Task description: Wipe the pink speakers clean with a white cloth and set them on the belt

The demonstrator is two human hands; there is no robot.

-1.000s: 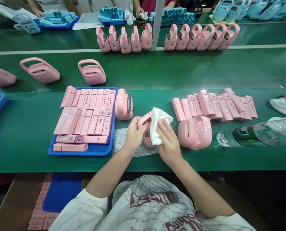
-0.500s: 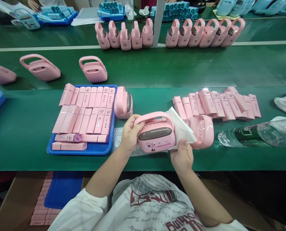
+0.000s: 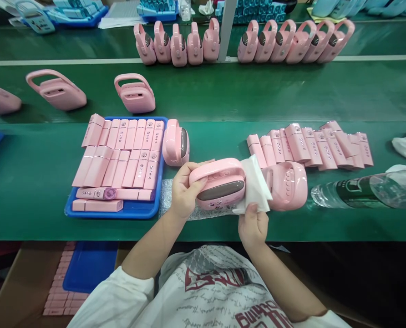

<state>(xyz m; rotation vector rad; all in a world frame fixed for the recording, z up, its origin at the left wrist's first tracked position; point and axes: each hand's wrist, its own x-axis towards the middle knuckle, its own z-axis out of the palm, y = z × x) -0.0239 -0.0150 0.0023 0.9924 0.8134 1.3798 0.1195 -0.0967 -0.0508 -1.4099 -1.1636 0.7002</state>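
Note:
My left hand [image 3: 184, 193] is closed around the left end and handle of a pink portable speaker [image 3: 220, 197], which has a dark oval front panel and a partly visible printed picture below it. A folded white cloth [image 3: 256, 187] is pinched in my right hand [image 3: 253, 228], its edge against the speaker's right end. Just beyond the cloth, another pink speaker [image 3: 293, 187] lies on the bench, partly covered by it. One more speaker [image 3: 175, 143] stands by the tray. Under the held speaker lies a clear bubble-wrap sheet [image 3: 196, 213].
To the left, a blue tray [image 3: 143, 210] carries rows of pink microphone-like sticks. More pink sticks [image 3: 312, 146] lie at right, behind a clear plastic bottle [image 3: 367, 189]. Several pink speakers [image 3: 179, 48] line the back ledge; others [image 3: 136, 98] stand on the green strip before it.
The held speaker has tipped so its front faces further down and its top shows more. My right hand and the cloth have shifted slightly left. The view has tilted a little downward.

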